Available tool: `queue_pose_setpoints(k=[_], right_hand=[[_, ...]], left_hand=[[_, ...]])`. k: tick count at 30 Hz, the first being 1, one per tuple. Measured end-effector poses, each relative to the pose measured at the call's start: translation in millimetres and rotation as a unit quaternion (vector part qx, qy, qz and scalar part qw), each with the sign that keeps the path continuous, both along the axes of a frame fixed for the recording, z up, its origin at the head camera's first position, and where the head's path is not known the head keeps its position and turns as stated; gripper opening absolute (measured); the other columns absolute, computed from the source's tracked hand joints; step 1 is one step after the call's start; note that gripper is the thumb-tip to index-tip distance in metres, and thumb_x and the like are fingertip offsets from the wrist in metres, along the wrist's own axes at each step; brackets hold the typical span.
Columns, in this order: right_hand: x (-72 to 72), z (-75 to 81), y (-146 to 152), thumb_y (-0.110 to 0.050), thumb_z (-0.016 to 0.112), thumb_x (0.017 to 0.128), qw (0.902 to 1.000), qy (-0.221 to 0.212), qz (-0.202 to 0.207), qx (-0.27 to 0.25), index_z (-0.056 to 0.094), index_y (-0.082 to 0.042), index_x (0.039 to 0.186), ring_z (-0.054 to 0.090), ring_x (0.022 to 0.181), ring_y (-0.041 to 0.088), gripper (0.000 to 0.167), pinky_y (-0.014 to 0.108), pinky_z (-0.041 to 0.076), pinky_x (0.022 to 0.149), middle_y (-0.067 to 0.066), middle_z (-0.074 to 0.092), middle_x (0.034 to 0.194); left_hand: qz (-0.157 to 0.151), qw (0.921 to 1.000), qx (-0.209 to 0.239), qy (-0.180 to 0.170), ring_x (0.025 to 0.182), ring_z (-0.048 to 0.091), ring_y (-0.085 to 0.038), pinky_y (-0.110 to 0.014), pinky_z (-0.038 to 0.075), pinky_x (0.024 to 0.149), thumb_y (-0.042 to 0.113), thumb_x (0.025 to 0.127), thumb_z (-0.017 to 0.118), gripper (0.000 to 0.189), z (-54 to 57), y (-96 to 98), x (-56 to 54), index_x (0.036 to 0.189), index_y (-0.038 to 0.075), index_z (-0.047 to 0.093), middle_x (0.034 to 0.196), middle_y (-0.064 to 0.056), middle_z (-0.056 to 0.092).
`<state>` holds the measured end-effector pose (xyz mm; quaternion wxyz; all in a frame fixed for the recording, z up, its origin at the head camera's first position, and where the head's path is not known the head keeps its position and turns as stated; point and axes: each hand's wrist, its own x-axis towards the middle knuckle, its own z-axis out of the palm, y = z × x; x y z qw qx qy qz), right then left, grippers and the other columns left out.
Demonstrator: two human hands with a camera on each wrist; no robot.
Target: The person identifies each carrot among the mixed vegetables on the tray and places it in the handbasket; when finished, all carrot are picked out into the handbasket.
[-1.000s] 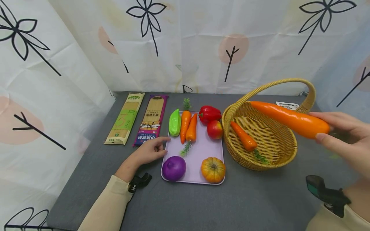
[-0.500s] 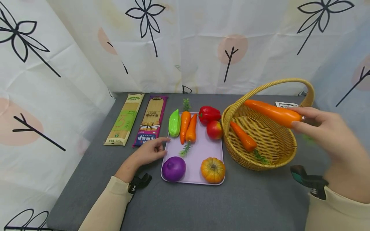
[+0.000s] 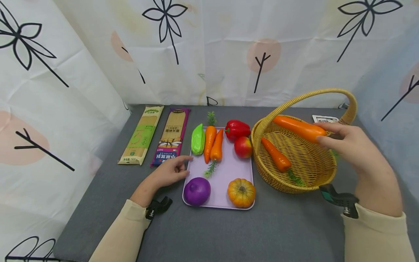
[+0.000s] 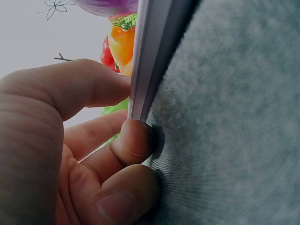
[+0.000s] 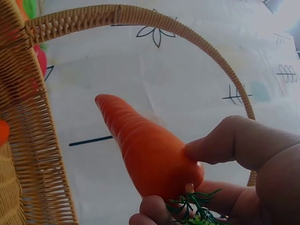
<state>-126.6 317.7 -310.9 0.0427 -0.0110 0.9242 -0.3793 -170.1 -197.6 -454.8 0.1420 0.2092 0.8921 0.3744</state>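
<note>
My right hand (image 3: 348, 147) pinches an orange carrot (image 3: 299, 128) by its thick end, over the wicker basket (image 3: 330, 178) and below the arch of its handle. The carrot's green leaf tuft (image 5: 199, 206) shows under the fingers in the right wrist view. A second carrot (image 3: 276, 156) lies inside the basket. At the tray's left side, my left hand (image 3: 168, 171) pinches the rim of the lilac tray (image 3: 222, 178), thumb on top and fingers curled at the underside in the left wrist view.
On the tray sit two carrots (image 3: 209, 140), a green vegetable (image 3: 198, 139), a red pepper (image 3: 237, 130), a red-yellow fruit (image 3: 243, 147), a purple round vegetable (image 3: 197, 191) and a small pumpkin (image 3: 241, 193). Two noodle packets (image 3: 140, 136) lie left. A patterned curtain (image 3: 222, 54) hangs behind.
My right hand has moved left with the carrot, from the basket's right side to above its opening, and a little lower. The left hand and tray have stayed put.
</note>
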Motion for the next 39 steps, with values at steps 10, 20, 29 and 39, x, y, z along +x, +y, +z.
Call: queue_pose_setpoints(k=[10, 20, 29, 39], right_hand=[[-16.5, -13.6, -7, -0.031, 0.058, 0.104, 0.9992, -0.039, 0.005, 0.002, 0.046, 0.004, 0.150, 0.062, 0.091, 0.020, 0.059, 0.028, 0.049, 0.075, 0.023, 0.056, 0.127], [-26.8, -28.0, -12, -0.027, 0.053, 0.105, 0.9974, -0.070, 0.009, 0.013, 0.039, 0.012, 0.150, 0.061, 0.089, 0.023, 0.061, 0.033, 0.049, 0.070, 0.027, 0.063, 0.120], [-32.6, -38.3, -16, -0.018, 0.056, 0.102, 0.9956, -0.086, 0.035, 0.010, 0.046, 0.015, 0.142, 0.059, 0.094, 0.029, 0.053, 0.036, 0.053, 0.075, 0.023, 0.063, 0.115], [-28.7, -42.1, -17, -0.026, 0.066, 0.098, 0.9878, -0.098, 0.108, 0.054, 0.053, 0.009, 0.140, 0.057, 0.110, 0.034, 0.056, 0.039, 0.049, 0.082, 0.026, 0.059, 0.131]], left_hand=[[0.002, 1.0000, -0.004, 0.000, 0.070, 0.053, -0.018, -0.031, 0.043, 0.063, 0.020, 0.097, 0.070, 0.048, -0.1, 0.2, 0.8, 0.144, 0.016, 0.058, 0.082, 0.000, 0.057], [0.001, 1.0000, -0.001, 0.003, 0.070, 0.053, -0.018, -0.030, 0.043, 0.062, 0.019, 0.097, 0.069, 0.048, 0.1, 0.3, 1.0, 0.143, 0.015, 0.058, 0.081, 0.000, 0.057], [0.006, 1.0000, -0.008, 0.002, 0.068, 0.053, -0.017, -0.030, 0.042, 0.062, 0.020, 0.097, 0.070, 0.047, 0.0, 0.0, 0.8, 0.143, 0.016, 0.059, 0.081, 0.000, 0.057], [0.002, 1.0000, -0.001, -0.001, 0.069, 0.053, -0.017, -0.030, 0.043, 0.062, 0.020, 0.097, 0.070, 0.048, -0.2, -0.1, 1.0, 0.143, 0.016, 0.059, 0.081, 0.000, 0.057]])
